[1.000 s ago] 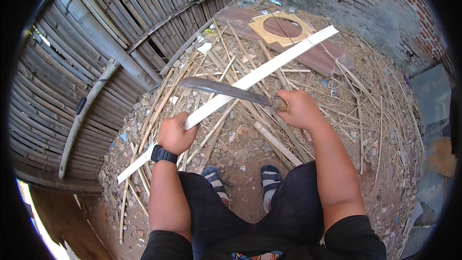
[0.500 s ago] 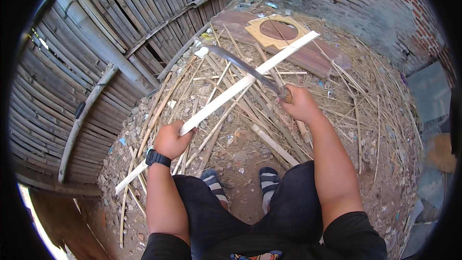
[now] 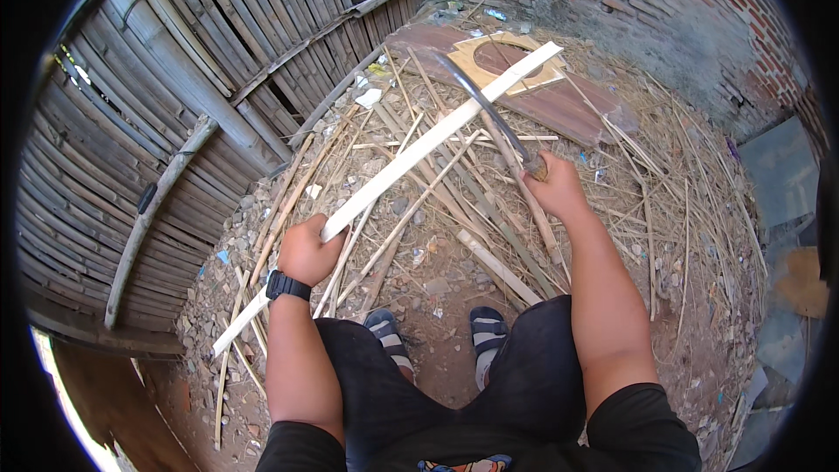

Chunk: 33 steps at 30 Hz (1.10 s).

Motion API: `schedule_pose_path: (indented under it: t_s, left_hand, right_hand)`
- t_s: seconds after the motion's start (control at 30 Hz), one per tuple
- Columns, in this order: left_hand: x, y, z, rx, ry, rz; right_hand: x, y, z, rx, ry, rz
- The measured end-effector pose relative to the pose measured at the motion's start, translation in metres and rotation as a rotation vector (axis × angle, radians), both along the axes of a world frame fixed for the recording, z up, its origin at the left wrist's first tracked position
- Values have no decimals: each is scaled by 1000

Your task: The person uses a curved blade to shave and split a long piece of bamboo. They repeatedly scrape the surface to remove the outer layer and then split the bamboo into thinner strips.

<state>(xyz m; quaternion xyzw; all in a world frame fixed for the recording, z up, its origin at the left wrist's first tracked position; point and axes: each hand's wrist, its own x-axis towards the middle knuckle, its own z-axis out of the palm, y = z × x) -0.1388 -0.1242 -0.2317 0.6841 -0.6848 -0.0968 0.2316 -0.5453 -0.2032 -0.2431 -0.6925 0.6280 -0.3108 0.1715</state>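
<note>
Long, flat, cream-white, bamboo-like strip [image 3: 428, 142]: held up on a slant in front of the body, its far end up to the right across the view of the panel, its near end low on the left past the wrist

Left hand [image 3: 308, 249]: closed firmly around the strip, nearer its lower end than its upper one

Right hand [image 3: 557, 188]: wrapped around the short brown wooden handle [image 3: 537, 170] of the machete, to the right of the strip

Long, curved, dark metal machete blade [image 3: 507, 129]: points up and to the left from the right hand, crossing the upper half of the strip; whether the edge touches it, I cannot tell

Black wristwatch [image 3: 287, 285]: on the left wrist, the strip passing beneath it

Brown, stony earth ground [image 3: 437, 284]: strewn with straw, pebbles and small scraps, with thin pale sticks and a thicker brown pole [image 3: 529, 197] lying crisscross

Flat reddish-brown board [image 3: 581, 114]: on the ground at the far side

Yellow wooden panel with a round opening [image 3: 544, 79]: lies on the board, partly hidden by the strip

Feet: in dark strapped sandals [image 3: 393, 341] over pale socks, apart on the earth below the hands

Surroundings: grey-brown bamboo wall [image 3: 192, 26] on the left, red brick wall [image 3: 699, 0] at the far right, grey flat sheets [image 3: 782, 170] along the right edge
</note>
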Motion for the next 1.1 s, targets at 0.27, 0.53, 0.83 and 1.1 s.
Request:
schedule_pose_path:
  t_s: [0.27,0.53,0.83,1.1]
  left_hand:
    - [-3,-1,0,-87,4,58]
    - [1,2,7,-125,-61,151]
    - [1,5,9,-66,-52,34]
    - [-7,3,10,-51,-107,35]
  right_hand:
    - [42,29,35,64,365,329]
    - [12,16,24,37,137,56]
    - [18,1,12,-16,111,121]
    - [55,23,25,-30,385,359]
